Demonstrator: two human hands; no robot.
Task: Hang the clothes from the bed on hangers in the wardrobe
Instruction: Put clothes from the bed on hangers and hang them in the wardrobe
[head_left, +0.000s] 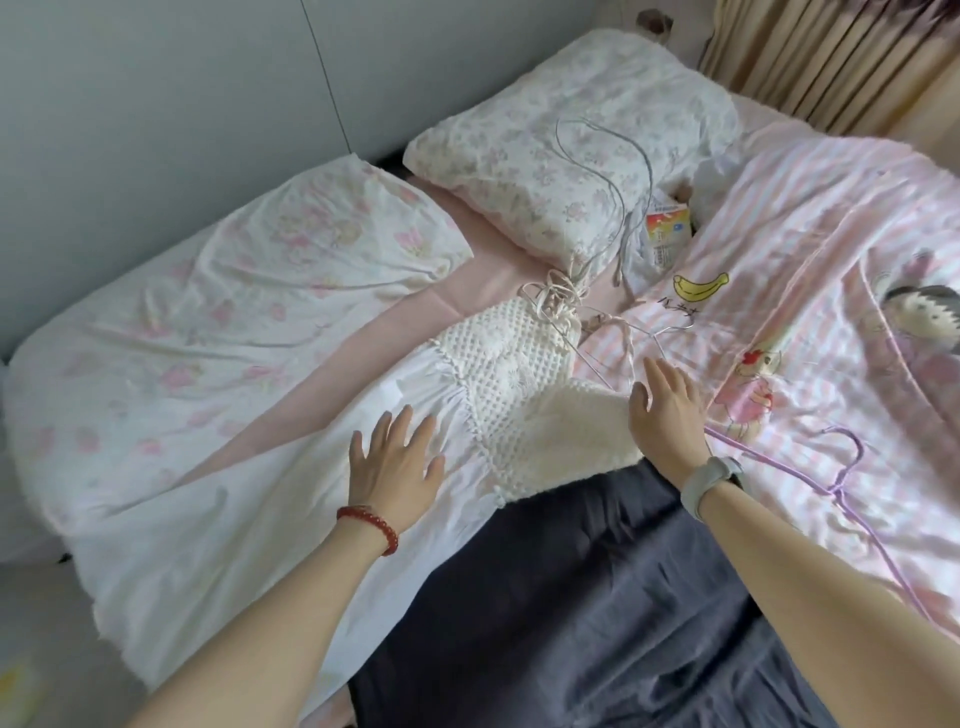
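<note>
White dress with crocheted bodice (498, 379) lies flat on bed, long axis running from ties near pillow toward person. Left hand (397, 460), fingers spread, on skirt; right hand (667, 415), open, beside bodice, nearer thin wire hanger (670, 332).

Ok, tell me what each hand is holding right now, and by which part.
Nothing is held. The left hand lies open on the white dress; the right hand is open at its crochet top.

Red bead bracelet (370, 526) left wrist, pale watch (709, 480) right
</note>
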